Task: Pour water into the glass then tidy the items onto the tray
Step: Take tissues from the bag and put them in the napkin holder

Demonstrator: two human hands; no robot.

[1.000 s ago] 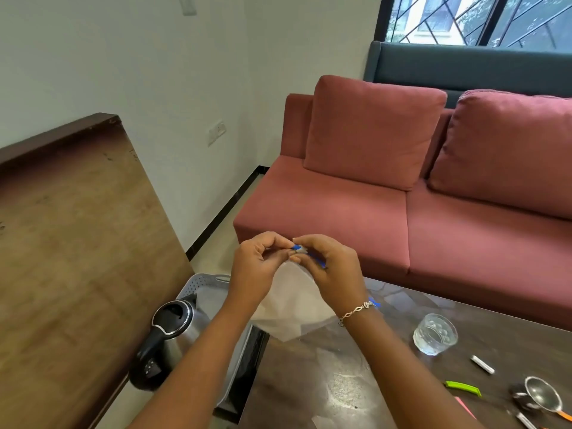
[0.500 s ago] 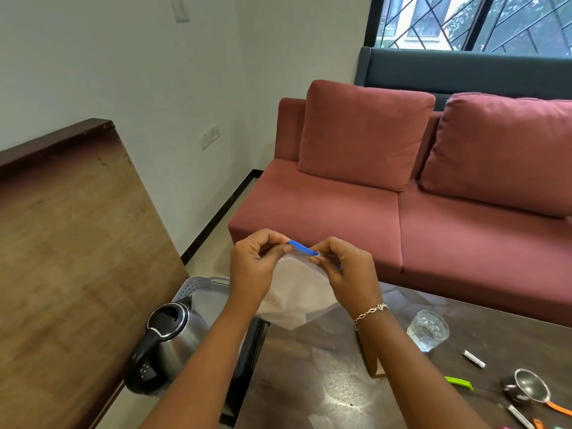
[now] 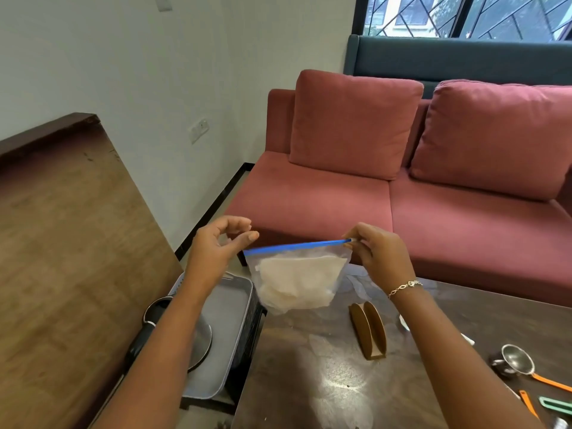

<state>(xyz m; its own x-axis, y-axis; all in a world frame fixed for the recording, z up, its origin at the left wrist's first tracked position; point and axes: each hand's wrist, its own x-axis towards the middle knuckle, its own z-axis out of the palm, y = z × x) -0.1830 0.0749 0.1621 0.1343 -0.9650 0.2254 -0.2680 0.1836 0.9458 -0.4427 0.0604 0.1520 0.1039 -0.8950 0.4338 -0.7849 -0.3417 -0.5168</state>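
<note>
A clear zip bag (image 3: 297, 283) with a blue seal strip and white folded contents hangs above the dark table's (image 3: 325, 385) left end. My right hand (image 3: 377, 255) pinches the right end of the strip. My left hand (image 3: 216, 246) hovers at the bag's left corner with loosely curled fingers, and I see no grip on it. The grey tray (image 3: 232, 308) sits lower, left of the table, and holds a steel kettle (image 3: 202, 339) partly hidden by my left forearm. My right forearm covers the spot where the glass stood.
A brown wooden holder (image 3: 368, 331) stands on the table under the bag. At the right edge lie a metal strainer (image 3: 517, 363) with an orange handle and a green clip (image 3: 557, 405). A wooden panel (image 3: 68, 258) rises on the left, a red sofa (image 3: 325, 199) behind.
My hands have moved apart: the right one slid right along the blue strip, and the left one let go of it. The bag now hangs spread wide.
</note>
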